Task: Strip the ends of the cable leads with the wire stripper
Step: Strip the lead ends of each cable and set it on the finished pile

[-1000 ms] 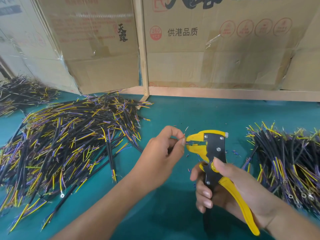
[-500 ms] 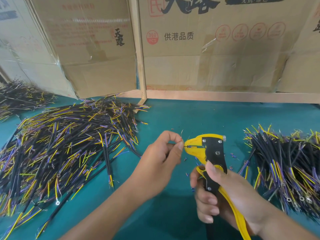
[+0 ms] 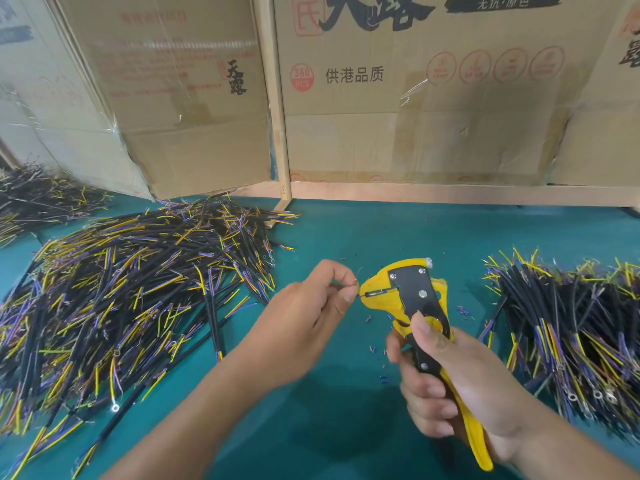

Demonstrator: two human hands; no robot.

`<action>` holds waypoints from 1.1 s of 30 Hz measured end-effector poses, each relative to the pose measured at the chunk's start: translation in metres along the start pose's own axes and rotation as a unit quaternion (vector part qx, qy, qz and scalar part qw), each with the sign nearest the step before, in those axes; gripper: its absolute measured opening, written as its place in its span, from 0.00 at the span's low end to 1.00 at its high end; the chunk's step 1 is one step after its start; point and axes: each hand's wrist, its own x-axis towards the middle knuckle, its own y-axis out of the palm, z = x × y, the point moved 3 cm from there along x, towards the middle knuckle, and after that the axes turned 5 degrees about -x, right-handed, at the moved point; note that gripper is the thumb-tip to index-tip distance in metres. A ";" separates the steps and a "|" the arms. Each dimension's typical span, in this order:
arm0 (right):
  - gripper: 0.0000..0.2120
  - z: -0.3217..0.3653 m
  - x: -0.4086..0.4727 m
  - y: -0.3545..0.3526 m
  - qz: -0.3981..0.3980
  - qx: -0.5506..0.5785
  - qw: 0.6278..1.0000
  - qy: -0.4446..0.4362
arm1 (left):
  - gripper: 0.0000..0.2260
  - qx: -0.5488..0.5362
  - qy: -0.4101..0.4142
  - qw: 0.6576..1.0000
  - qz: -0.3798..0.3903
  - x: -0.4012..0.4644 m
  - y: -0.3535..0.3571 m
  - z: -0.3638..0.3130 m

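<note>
My right hand [image 3: 450,382] grips the handles of a yellow and black wire stripper [image 3: 412,299], whose jaws point left. My left hand [image 3: 304,313] pinches a thin cable lead between thumb and forefinger right at the jaw tips; most of the lead is hidden by my fingers. The handles look squeezed together. A big heap of black cables with yellow and purple leads [image 3: 121,296] lies to the left on the green table [image 3: 363,237]. Another heap of the same cables [image 3: 571,334] lies to the right.
Small bits of stripped insulation [image 3: 372,349] are scattered under the tool. Cardboard boxes [image 3: 398,98] and a wooden frame [image 3: 277,116] wall off the back of the table. A further cable pile [image 3: 38,195] sits at the far left.
The stripper's handles have closed further in my right hand, and the jaws have shut at the lead. The view has tilted up slightly.
</note>
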 end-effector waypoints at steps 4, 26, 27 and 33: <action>0.31 0.001 0.001 0.000 0.010 -0.015 1.000 0.003 | 0.05 0.028 0.013 0.999 0.022 0.002 -0.010 0.003; 0.17 0.003 0.004 -0.003 -0.018 0.133 0.991 -0.019 | 0.03 0.009 0.000 0.998 -0.062 0.004 -0.025 0.021; 0.16 0.003 0.003 0.000 -0.019 0.127 0.991 -0.020 | 0.03 0.021 0.001 0.998 -0.061 0.004 -0.024 0.020; 0.15 -0.004 0.003 0.016 -0.008 0.087 0.996 -0.003 | 0.05 0.069 0.039 0.995 -0.068 0.003 -0.015 0.015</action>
